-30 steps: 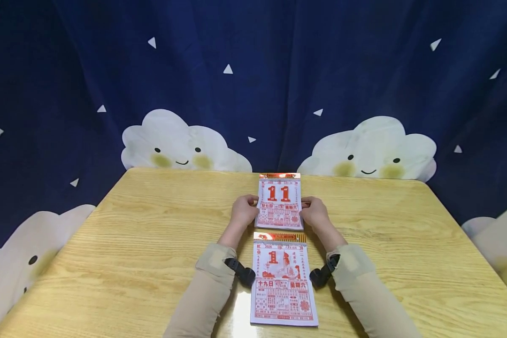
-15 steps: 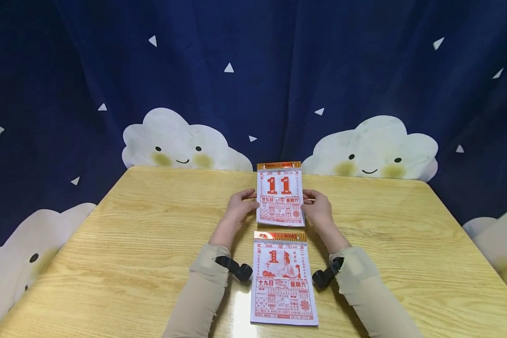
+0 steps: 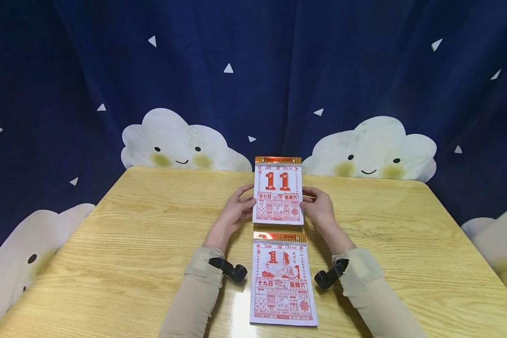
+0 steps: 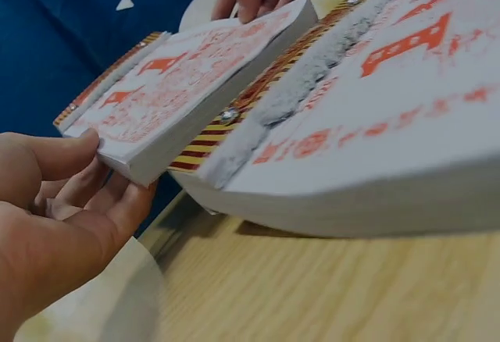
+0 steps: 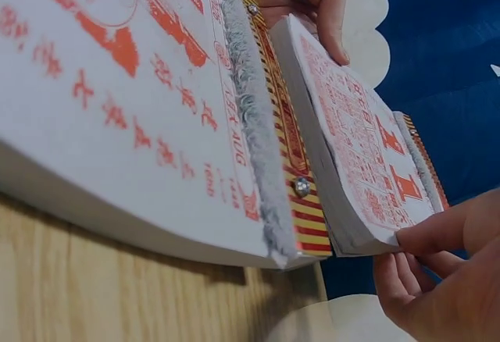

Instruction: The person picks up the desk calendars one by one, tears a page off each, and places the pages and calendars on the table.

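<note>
Both hands hold a thick tear-off calendar (image 3: 278, 188) that shows a large red 11 under a red-and-gold top strip. My left hand (image 3: 236, 206) grips its left side, thumb on the front and fingers behind, as the left wrist view shows. On the opposite side my right hand (image 3: 319, 205) pinches the edge in the same way, thumb (image 5: 426, 236) on the page and fingers beneath. The held calendar is tilted up, its top strip past the table's far edge in the head view. Nearer me a second tear-off calendar (image 3: 283, 286) with a red 1 lies flat on the table.
The wooden table (image 3: 152, 234) carries the lying calendar between my forearms. Behind it hangs a dark blue curtain (image 3: 253, 70) with white triangles and smiling clouds. A black wrist camera (image 3: 234, 272) is strapped to my left wrist, another (image 3: 327, 278) to my right.
The held calendar has risen and tilted up toward me, looking larger, with its top strip higher in view. Both hands moved with it, still at its sides. The lower calendar has not moved.
</note>
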The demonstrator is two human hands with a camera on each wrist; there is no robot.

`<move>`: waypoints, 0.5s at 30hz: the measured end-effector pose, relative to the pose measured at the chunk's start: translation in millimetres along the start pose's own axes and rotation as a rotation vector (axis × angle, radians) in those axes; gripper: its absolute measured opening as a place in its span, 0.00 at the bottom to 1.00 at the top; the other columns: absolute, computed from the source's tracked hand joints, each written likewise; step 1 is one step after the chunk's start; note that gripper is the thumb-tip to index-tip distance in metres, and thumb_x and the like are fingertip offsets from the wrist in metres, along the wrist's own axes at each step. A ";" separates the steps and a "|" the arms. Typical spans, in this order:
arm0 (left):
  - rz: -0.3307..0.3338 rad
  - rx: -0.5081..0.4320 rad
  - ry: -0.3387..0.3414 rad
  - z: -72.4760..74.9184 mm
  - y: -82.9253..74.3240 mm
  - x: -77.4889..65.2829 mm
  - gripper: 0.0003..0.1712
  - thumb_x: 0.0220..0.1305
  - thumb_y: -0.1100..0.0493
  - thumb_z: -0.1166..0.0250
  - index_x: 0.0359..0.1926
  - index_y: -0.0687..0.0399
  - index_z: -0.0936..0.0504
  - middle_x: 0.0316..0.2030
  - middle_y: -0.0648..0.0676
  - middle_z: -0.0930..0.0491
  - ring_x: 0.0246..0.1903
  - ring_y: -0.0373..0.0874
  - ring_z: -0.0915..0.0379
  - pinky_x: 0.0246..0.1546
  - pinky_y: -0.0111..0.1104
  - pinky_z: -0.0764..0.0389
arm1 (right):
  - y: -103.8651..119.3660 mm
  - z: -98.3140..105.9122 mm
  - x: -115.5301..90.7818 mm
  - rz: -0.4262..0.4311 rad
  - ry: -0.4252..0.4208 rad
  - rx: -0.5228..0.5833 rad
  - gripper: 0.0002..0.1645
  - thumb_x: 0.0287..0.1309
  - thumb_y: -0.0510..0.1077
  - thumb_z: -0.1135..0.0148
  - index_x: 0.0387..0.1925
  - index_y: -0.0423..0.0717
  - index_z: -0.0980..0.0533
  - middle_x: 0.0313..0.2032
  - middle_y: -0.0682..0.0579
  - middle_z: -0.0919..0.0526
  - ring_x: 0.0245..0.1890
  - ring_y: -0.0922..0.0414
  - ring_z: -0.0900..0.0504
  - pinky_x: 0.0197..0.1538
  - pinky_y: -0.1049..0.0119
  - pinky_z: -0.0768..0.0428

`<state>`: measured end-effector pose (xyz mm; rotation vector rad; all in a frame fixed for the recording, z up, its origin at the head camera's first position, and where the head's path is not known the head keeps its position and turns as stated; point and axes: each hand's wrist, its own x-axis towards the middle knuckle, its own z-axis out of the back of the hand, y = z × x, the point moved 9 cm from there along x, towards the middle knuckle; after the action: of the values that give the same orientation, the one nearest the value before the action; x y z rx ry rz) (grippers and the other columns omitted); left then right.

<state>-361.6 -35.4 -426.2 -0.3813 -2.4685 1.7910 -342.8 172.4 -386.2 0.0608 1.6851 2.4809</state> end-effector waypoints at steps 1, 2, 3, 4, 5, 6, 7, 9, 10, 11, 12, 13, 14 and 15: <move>-0.001 0.002 0.013 -0.1 0.4 -0.2 0.28 0.64 0.70 0.50 0.65 0.55 0.40 0.54 0.64 0.27 0.30 0.38 0.23 0.33 0.29 0.23 | 0.8 0.1 -0.4 0.003 0.003 -0.001 0.29 0.53 0.27 0.48 0.59 0.35 0.34 0.56 0.39 0.29 0.53 0.47 0.27 0.53 0.60 0.25; 0.000 0.004 0.028 -0.6 1.0 -0.5 0.28 0.64 0.69 0.50 0.65 0.56 0.40 0.55 0.64 0.29 0.31 0.38 0.23 0.34 0.29 0.23 | 1.2 0.3 -0.6 0.004 0.005 0.000 0.29 0.53 0.27 0.48 0.59 0.35 0.35 0.56 0.39 0.30 0.53 0.47 0.27 0.53 0.59 0.25; -0.001 0.009 0.042 -1.3 1.4 -1.2 0.28 0.65 0.69 0.51 0.66 0.57 0.42 0.57 0.64 0.31 0.32 0.37 0.23 0.35 0.29 0.23 | 1.5 0.6 -0.7 0.005 0.006 0.001 0.29 0.52 0.27 0.48 0.59 0.35 0.35 0.56 0.39 0.30 0.53 0.47 0.27 0.54 0.59 0.25; 0.004 0.001 0.050 -1.6 2.3 -2.1 0.28 0.65 0.69 0.51 0.66 0.57 0.42 0.56 0.64 0.30 0.33 0.37 0.23 0.36 0.29 0.23 | 1.5 0.8 -0.8 0.005 0.006 0.004 0.29 0.52 0.27 0.48 0.59 0.35 0.35 0.56 0.39 0.30 0.53 0.47 0.27 0.54 0.59 0.25; 0.007 -0.003 0.058 -1.8 3.2 -2.8 0.28 0.65 0.69 0.52 0.66 0.56 0.42 0.55 0.62 0.29 0.33 0.38 0.23 0.36 0.29 0.22 | 1.9 0.9 -1.0 0.008 0.008 0.003 0.29 0.52 0.27 0.48 0.59 0.34 0.35 0.56 0.38 0.30 0.53 0.46 0.27 0.54 0.60 0.25; 0.013 -0.020 0.064 -2.3 3.8 -3.7 0.28 0.66 0.69 0.52 0.66 0.55 0.42 0.52 0.61 0.27 0.33 0.38 0.23 0.36 0.29 0.22 | 1.9 1.1 -1.0 0.014 0.006 0.008 0.30 0.52 0.26 0.48 0.59 0.34 0.35 0.56 0.38 0.30 0.53 0.46 0.27 0.54 0.59 0.25; 0.014 -0.040 0.073 -2.8 4.0 -4.4 0.28 0.66 0.69 0.53 0.66 0.53 0.42 0.49 0.59 0.25 0.33 0.39 0.23 0.36 0.30 0.22 | 2.1 1.3 -1.0 0.017 0.002 0.016 0.30 0.51 0.26 0.49 0.59 0.34 0.36 0.55 0.38 0.30 0.53 0.46 0.27 0.53 0.60 0.25; 0.009 -0.077 0.082 -3.2 3.6 -5.5 0.28 0.66 0.70 0.53 0.66 0.51 0.41 0.42 0.55 0.21 0.32 0.40 0.22 0.35 0.30 0.21 | 3.2 2.1 -1.1 0.032 -0.012 0.019 0.30 0.50 0.25 0.48 0.59 0.35 0.35 0.54 0.38 0.29 0.52 0.46 0.26 0.52 0.60 0.24; 0.006 -0.096 0.083 -3.2 3.1 -5.7 0.29 0.66 0.70 0.54 0.66 0.50 0.41 0.39 0.53 0.20 0.32 0.41 0.22 0.35 0.30 0.21 | 4.2 2.2 -1.2 0.043 -0.016 0.016 0.31 0.50 0.25 0.48 0.58 0.35 0.35 0.54 0.38 0.29 0.52 0.46 0.26 0.52 0.61 0.24; 0.000 -0.108 0.086 -3.2 2.4 -5.9 0.29 0.66 0.70 0.54 0.66 0.49 0.41 0.37 0.52 0.20 0.31 0.41 0.22 0.35 0.30 0.21 | 6.1 2.1 -1.6 0.062 -0.017 0.006 0.31 0.49 0.26 0.48 0.58 0.36 0.35 0.53 0.39 0.29 0.52 0.47 0.26 0.51 0.60 0.24; -0.005 -0.122 0.086 -3.1 1.8 -5.8 0.29 0.65 0.71 0.54 0.66 0.49 0.41 0.35 0.51 0.19 0.31 0.41 0.22 0.34 0.30 0.20 | 7.5 2.3 -1.8 0.077 -0.019 -0.003 0.31 0.49 0.26 0.47 0.58 0.37 0.35 0.53 0.40 0.28 0.52 0.47 0.26 0.51 0.60 0.23; -0.011 -0.130 0.083 -2.5 1.0 -5.7 0.29 0.66 0.71 0.54 0.66 0.49 0.42 0.35 0.50 0.19 0.31 0.40 0.22 0.34 0.30 0.20 | 9.7 2.3 -2.6 0.096 -0.017 -0.021 0.31 0.49 0.27 0.47 0.58 0.38 0.35 0.53 0.41 0.28 0.52 0.48 0.26 0.51 0.60 0.23; -0.019 -0.133 0.077 -1.6 0.2 -5.5 0.29 0.65 0.71 0.54 0.66 0.50 0.42 0.34 0.50 0.19 0.31 0.40 0.22 0.33 0.29 0.20 | 12.9 1.9 -3.8 0.128 -0.013 -0.044 0.31 0.49 0.28 0.47 0.58 0.38 0.35 0.53 0.41 0.28 0.52 0.47 0.27 0.51 0.59 0.24; -0.026 -0.135 0.069 -0.4 -0.5 -5.4 0.29 0.65 0.71 0.54 0.66 0.50 0.41 0.33 0.50 0.19 0.30 0.40 0.22 0.33 0.29 0.20 | 17.4 1.4 -5.5 0.170 -0.004 -0.067 0.31 0.49 0.29 0.47 0.58 0.37 0.36 0.54 0.40 0.29 0.52 0.46 0.27 0.52 0.58 0.24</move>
<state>-356.4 -36.4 -425.1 -0.4099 -2.5421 1.5789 -338.9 166.6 -369.3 0.2104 1.6573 2.6546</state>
